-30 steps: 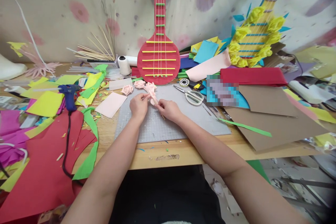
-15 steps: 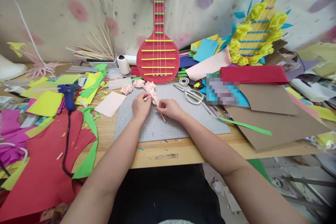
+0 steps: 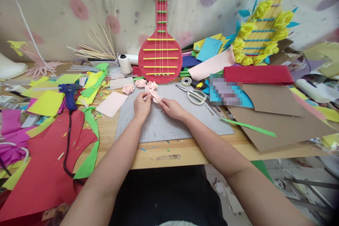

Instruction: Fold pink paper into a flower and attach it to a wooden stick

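A pale pink crepe paper flower (image 3: 153, 94) is held between my two hands above the grey cutting mat (image 3: 159, 127). My left hand (image 3: 142, 106) pinches the paper at its left edge, fingers closed. My right hand (image 3: 172, 108) is closed around the narrow lower end on the right; its fingers hide most of that end. Just beyond my hands lie finished-looking pink paper roses, one rose (image 3: 128, 88) at the left and others grouped nearer the middle. A pink paper sheet (image 3: 112, 104) rests left of my left hand.
Scissors (image 3: 195, 95) lie open-bladed right of my hands. A red paper lute (image 3: 160, 56) stands behind the mat. At left are a blue glue gun (image 3: 69, 95) with a black cord and scattered coloured paper. Brown cardboard (image 3: 280, 123) covers the right side.
The flower has turned in my fingers, and the thin stick that stuck out below my right hand no longer shows. My left hand keeps its pinch. The view has shifted slightly.
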{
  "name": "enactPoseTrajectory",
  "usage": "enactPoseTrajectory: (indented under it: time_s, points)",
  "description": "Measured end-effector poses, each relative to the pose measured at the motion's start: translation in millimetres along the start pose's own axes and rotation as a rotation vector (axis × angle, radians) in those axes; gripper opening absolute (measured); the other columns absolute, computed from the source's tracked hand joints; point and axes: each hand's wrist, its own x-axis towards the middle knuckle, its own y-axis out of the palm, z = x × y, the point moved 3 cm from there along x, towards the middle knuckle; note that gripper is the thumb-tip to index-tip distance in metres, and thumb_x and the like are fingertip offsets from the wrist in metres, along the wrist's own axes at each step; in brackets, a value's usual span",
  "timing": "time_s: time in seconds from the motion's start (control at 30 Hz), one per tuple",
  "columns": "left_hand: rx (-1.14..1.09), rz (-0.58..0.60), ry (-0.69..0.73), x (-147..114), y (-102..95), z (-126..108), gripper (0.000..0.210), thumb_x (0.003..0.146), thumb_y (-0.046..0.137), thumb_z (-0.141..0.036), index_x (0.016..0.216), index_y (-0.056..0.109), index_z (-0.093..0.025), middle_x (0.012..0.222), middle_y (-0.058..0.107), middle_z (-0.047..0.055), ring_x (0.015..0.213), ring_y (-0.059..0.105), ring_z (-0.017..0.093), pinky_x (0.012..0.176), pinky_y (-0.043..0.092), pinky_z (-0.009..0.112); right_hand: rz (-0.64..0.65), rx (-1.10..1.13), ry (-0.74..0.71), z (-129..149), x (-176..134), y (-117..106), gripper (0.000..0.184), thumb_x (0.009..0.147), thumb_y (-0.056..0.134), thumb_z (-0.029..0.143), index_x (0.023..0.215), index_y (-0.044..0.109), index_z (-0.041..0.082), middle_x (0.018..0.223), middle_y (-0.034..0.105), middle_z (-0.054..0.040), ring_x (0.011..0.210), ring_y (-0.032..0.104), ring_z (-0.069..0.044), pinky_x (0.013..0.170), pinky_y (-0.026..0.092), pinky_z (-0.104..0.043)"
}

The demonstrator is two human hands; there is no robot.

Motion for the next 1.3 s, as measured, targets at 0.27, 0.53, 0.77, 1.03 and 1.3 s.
enactPoseTrajectory:
  time_s: [0.27,0.53,0.77,1.03,1.3]
  points:
    - [0.064,-0.012,0.001,2,-0.5,1,0.015,0.07,0.058,-0.03,0.078,0.062,-0.018,0.076,0.065,0.002,0.074,0.06,0.016,0.073,0.048,0.03,0.018,-0.084,0.023,-1,4,4,0.031,0.094,0.03,0.027,0.093,0.059,0.015,0.079,0.065,-0.005,0.069,0.056,-0.013,0.068,0.035,-0.022]
    - [-0.031,0.016,-0.037,3,1.0,2,0.015,0.066,0.061,-0.031,0.074,0.063,-0.018,0.069,0.064,0.002,0.065,0.058,0.014,0.065,0.047,0.027,-0.072,-0.164,0.035,-1,5,5,0.031,0.092,0.035,0.036,0.096,0.059,0.017,0.085,0.067,-0.0064,0.074,0.058,-0.016,0.064,0.033,-0.023]
    - [-0.239,0.003,-0.201,3,2.0,-2,0.015,0.065,0.057,-0.03,0.064,0.061,-0.016,0.06,0.058,0.0,0.058,0.054,0.013,0.059,0.045,0.026,-0.105,-0.21,0.016,-2,3,6,0.031,0.091,0.038,0.04,0.096,0.059,0.018,0.077,0.066,-0.0034,0.067,0.055,-0.014,0.06,0.028,-0.023]
    - [-0.368,-0.024,-0.303,-2,0.0,-14,0.011,0.062,0.057,-0.025,0.057,0.052,-0.016,0.054,0.049,-0.004,0.05,0.046,0.009,0.054,0.042,0.024,-0.133,-0.196,-0.02,0,3,10,0.03,0.091,0.038,0.039,0.094,0.059,0.018,0.076,0.066,-0.0031,0.066,0.055,-0.014,0.059,0.027,-0.023]
    - [-0.344,-0.058,-0.25,0,0.0,-14,0.011,0.061,0.058,-0.022,0.056,0.05,-0.016,0.05,0.046,-0.005,0.046,0.04,0.006,0.046,0.033,0.019,-0.144,-0.22,-0.029,2,2,12,0.03,0.091,0.038,0.038,0.095,0.058,0.017,0.076,0.067,-0.0034,0.067,0.057,-0.014,0.059,0.027,-0.024]
